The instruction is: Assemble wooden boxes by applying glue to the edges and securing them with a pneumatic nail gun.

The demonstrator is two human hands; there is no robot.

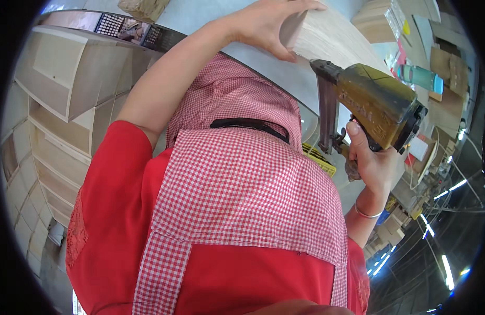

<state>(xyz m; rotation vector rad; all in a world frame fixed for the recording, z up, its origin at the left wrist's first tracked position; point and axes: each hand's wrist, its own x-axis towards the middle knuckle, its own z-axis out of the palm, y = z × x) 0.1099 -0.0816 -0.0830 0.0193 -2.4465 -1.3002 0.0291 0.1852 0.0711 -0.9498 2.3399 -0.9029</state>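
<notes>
Head view looks steeply down the person's own front, over a red shirt (116,210) and a red-and-white checked apron (242,194), to the work beyond. Left hand (268,23) reaches up and out, fingers curled over the end of a pale plywood panel (331,37) and clasping it firmly against the grey worktop (284,79). Right hand (371,160) is wrapped tight round the handle of a worn, yellow-brown pneumatic nail gun (376,102), whose dark nose sits right up against the panel's edge just below the left hand's thumb. By the look of it, this is the fastening step: the piece is steadied and the tool is placed for a shot. Whatever comes next calls for the nose to be square on the edge and the left fingers kept off the firing line. Unfinished wooden cabinet boxes (69,89) are stacked at the left; a teal bottle (423,77) lies among clutter at the right.
</notes>
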